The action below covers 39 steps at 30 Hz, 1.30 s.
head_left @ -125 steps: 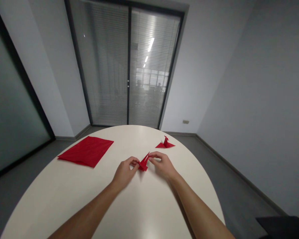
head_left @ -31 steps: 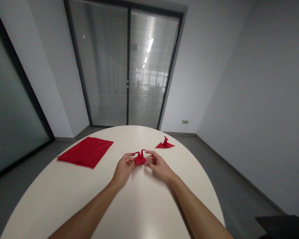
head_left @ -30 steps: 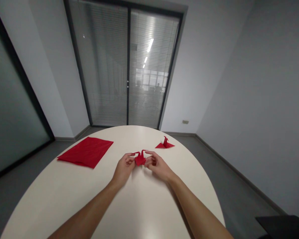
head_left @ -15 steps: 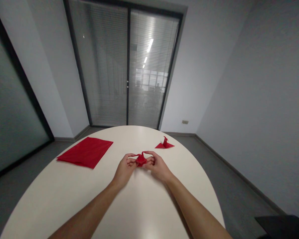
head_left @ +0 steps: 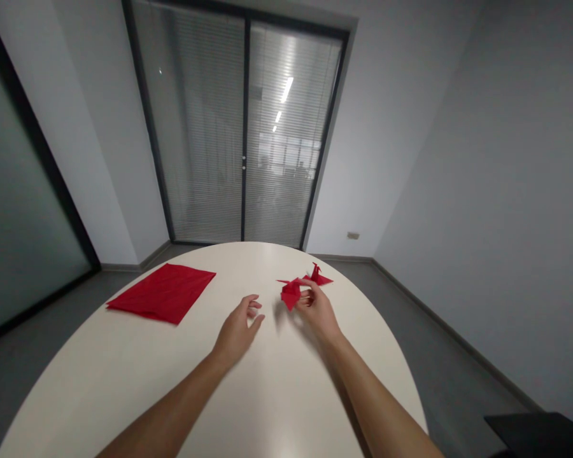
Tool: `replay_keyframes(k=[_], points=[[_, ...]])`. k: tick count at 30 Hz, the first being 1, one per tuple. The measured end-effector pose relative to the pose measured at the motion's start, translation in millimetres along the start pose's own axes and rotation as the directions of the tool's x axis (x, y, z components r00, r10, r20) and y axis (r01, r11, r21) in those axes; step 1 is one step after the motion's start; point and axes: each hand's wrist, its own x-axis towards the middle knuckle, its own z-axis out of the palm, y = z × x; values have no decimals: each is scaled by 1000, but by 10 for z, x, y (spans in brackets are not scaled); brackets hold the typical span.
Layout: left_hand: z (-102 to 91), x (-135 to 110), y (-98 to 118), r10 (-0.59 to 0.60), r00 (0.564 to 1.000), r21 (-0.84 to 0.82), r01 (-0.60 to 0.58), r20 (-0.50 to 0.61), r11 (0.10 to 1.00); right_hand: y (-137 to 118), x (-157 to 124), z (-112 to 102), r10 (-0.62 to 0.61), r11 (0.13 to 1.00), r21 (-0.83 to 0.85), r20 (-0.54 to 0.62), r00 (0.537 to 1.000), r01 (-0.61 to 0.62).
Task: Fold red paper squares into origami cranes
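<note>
A folded red paper crane [head_left: 291,294] is pinched in the fingers of my right hand [head_left: 318,310], raised a little over the table with its shadow below. To its left, my left hand [head_left: 239,326] holds nothing, its thumb and fingers curved apart. Just behind the held crane stands a second red origami crane [head_left: 316,274] with its wings spread, partly covered by my right fingers.
A stack of red paper sheets [head_left: 165,294] lies at the left of the round white table [head_left: 267,407]. Beyond the table are glass doors with blinds [head_left: 243,127]. A black object [head_left: 539,432] shows at the lower right.
My left hand has let go of the crane. My right hand has lifted it and carried it right, toward the standing crane.
</note>
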Motion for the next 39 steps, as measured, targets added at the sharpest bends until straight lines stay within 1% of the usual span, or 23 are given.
replay_keyframes(k=[2,4,5,7,10,14,18,21,26,31,36,39], points=[[-17,-31,-22,60,998,140,-60,8,988,-5,46,-191,-26,995,-95,-141,990,12],[-23,-58,-30,85,996,221,-89,28,971,2,72,-381,-36,973,-231,-201,979,-12],[-23,-67,-31,89,995,246,-96,40,964,14,79,-465,-30,958,-285,-252,967,-44],[-22,-78,-30,93,994,281,-107,64,954,53,83,-597,-11,938,-330,-338,941,-108],[-21,-83,-29,92,993,305,-112,77,946,147,78,-707,41,904,-368,-431,901,-218],[-18,-90,-19,96,992,311,-117,82,943,274,64,-760,94,822,-468,-450,888,-324],[-11,-98,10,94,991,324,-119,91,939,316,68,-772,185,675,-581,-464,866,-455],[-3,-104,27,86,991,334,-115,101,936,310,85,-757,211,603,-630,-466,859,-490],[10,-111,27,98,990,337,-126,99,933,315,126,-716,221,570,-668,-437,872,-479],[9,-109,11,111,988,340,-142,111,930,313,155,-708,228,572,-666,-432,873,-479],[5,-109,23,102,989,337,-133,106,932,304,149,-712,227,514,-707,-434,872,-486],[-2,-107,43,89,989,346,-126,120,930,288,139,-707,233,501,-717,-427,874,-485]])
